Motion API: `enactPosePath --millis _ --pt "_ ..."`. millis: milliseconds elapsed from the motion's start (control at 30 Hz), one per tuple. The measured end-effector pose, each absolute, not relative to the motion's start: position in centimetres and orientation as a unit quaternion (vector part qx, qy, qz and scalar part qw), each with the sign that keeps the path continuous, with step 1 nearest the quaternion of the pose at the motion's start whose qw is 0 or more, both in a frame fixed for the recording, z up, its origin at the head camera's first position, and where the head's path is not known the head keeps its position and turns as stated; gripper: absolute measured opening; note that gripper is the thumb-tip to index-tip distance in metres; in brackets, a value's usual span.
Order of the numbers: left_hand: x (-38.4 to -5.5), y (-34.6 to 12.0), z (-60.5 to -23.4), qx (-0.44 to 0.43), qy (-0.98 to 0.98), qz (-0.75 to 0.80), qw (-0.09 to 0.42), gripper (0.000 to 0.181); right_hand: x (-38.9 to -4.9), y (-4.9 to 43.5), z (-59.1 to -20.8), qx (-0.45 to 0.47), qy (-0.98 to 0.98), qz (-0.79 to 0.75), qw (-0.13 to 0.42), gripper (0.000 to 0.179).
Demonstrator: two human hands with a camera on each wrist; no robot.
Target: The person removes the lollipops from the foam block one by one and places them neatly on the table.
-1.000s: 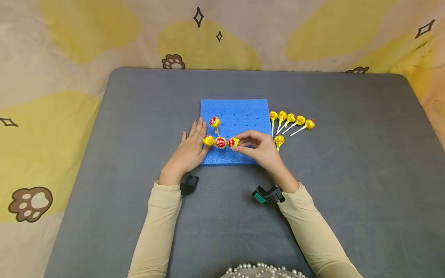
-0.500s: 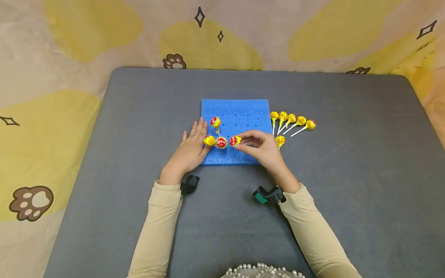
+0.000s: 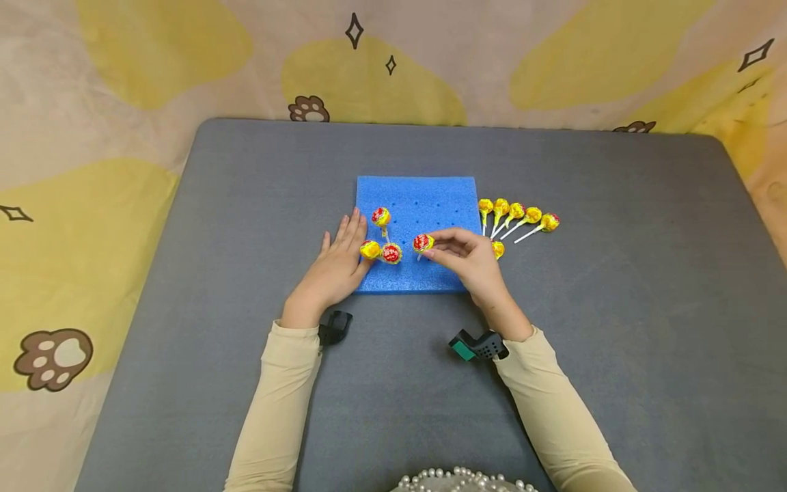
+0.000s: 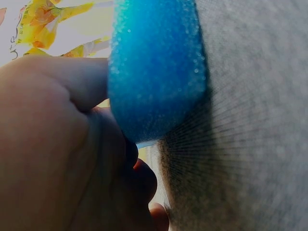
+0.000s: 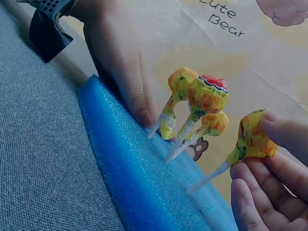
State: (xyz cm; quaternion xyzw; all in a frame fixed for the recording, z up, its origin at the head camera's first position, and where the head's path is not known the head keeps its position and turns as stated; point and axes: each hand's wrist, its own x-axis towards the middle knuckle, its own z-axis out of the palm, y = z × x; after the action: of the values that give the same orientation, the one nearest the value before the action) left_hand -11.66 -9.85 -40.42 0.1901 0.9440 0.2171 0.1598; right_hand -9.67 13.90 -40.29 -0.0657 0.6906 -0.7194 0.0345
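In the head view, the right hand (image 3: 470,263) pinches a yellow-and-red wrapped lollipop (image 3: 423,242) above the middle of a blue foam block (image 3: 408,279). The left hand (image 3: 335,263) lies straight-fingered along the block's nine o'clock edge. Three standing lollipops (image 3: 391,253) crowd the held one from nine to ten o'clock. Toward three o'clock, five loose lollipops (image 3: 532,215) fan over the grey table (image 3: 615,342); the right hand partly covers a sixth lollipop (image 3: 499,250).

In the left wrist view, the thumb touches the block's side.

In the right wrist view, the held stick's tip meets the foam; whether it sits in a hole, I cannot tell.
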Motion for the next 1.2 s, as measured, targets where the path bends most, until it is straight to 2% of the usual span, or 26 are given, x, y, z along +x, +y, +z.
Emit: enactPosePath --millis 367,1200 --pt "-11.62 -9.79 -40.34 0.189 0.944 0.218 0.158 0.068 -9.86 13.83 -40.77 -0.068 0.662 -0.746 0.012 0.032" --pt "-11.55 -9.67 -40.4 0.181 0.945 0.22 0.163 0.07 -9.53 13.63 -40.62 -0.064 0.693 -0.717 -0.038 0.027"
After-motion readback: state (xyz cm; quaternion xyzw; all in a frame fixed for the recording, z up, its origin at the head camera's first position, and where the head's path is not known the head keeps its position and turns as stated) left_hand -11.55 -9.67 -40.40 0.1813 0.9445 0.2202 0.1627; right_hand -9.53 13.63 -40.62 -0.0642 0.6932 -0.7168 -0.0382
